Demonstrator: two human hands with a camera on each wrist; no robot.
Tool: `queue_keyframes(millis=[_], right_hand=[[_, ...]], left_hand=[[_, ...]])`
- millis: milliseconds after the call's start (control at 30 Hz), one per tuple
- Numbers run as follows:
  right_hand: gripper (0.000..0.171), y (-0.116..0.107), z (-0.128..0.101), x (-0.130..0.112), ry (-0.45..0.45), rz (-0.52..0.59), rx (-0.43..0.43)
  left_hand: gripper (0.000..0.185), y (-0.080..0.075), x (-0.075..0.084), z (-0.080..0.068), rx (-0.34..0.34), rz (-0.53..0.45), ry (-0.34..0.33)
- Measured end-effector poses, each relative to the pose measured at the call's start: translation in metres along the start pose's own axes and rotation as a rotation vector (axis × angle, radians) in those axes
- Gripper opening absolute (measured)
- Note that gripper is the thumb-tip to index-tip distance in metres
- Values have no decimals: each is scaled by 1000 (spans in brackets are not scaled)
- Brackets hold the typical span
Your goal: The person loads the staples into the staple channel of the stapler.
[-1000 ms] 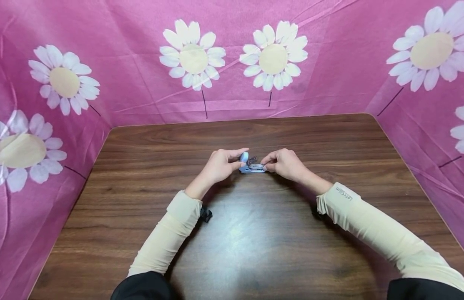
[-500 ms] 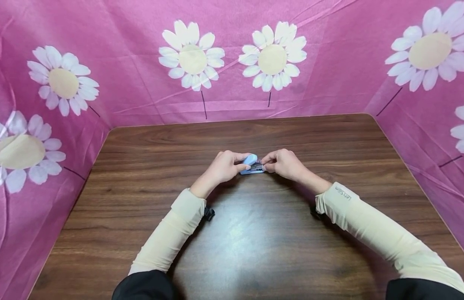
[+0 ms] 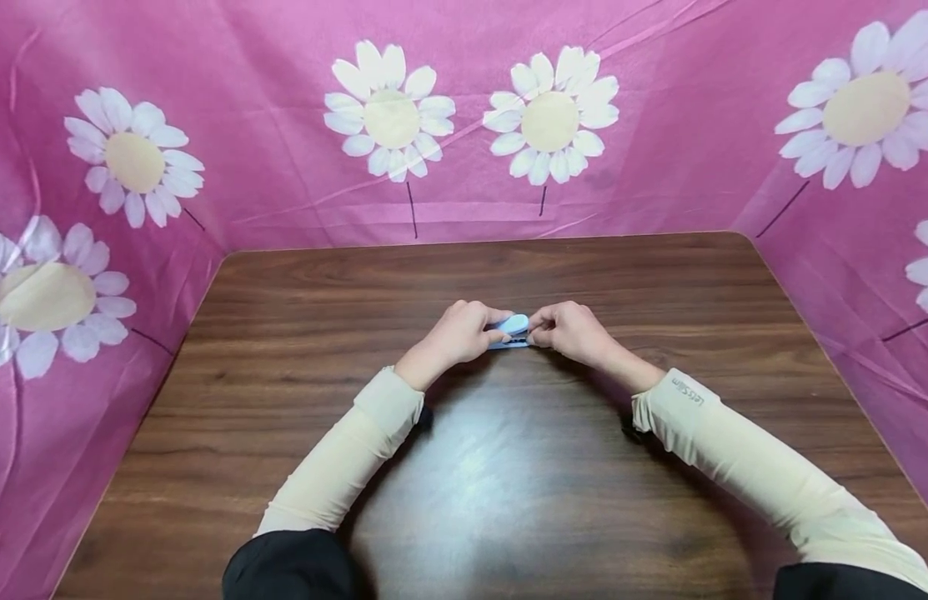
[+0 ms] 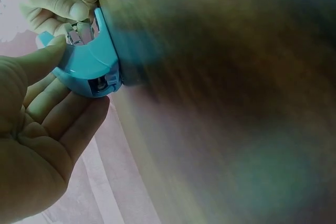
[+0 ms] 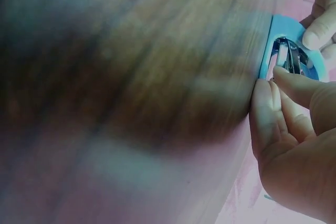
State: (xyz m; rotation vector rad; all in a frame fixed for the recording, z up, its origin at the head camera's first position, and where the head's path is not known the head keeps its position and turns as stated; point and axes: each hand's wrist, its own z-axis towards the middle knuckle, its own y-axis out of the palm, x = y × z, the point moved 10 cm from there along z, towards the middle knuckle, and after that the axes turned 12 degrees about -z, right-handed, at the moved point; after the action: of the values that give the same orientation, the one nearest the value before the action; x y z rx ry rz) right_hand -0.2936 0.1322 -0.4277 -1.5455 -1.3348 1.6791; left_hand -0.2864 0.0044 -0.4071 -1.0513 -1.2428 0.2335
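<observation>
A small light-blue stapler (image 3: 515, 323) sits on the wooden table between both hands. Its rounded top arm lies low over the base, with a gap between them. My left hand (image 3: 461, 333) grips the rear part, thumb on the upper side and fingers along the other in the left wrist view, where the blue body (image 4: 86, 62) shows its hinge end. At the front end, my right hand (image 3: 572, 332) pinches the base between thumb and fingertips. Metal inner parts (image 5: 292, 56) show inside the blue frame in the right wrist view. The pinched tip is hidden by the fingers.
The brown wood-grain table (image 3: 509, 500) extends around the hands, its far edge well beyond them. A pink cloth (image 3: 268, 125) with large white flowers hangs behind and at both sides. Light sleeves cover both forearms.
The stapler's top arm has swung from upright at the left down over the base, and the left hand has moved right with it. The right hand has stayed at the front end.
</observation>
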Motion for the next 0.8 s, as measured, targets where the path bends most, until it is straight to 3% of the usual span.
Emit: queue_keyframes(millis=[567,800], right_hand=[[9,1,1,-4,-12,-70,70],[9,1,0,-5,-22,-76,74]], left_hand=[[34,8,16,2,-56,129,61],[35,9,17,2,-68,126,54]])
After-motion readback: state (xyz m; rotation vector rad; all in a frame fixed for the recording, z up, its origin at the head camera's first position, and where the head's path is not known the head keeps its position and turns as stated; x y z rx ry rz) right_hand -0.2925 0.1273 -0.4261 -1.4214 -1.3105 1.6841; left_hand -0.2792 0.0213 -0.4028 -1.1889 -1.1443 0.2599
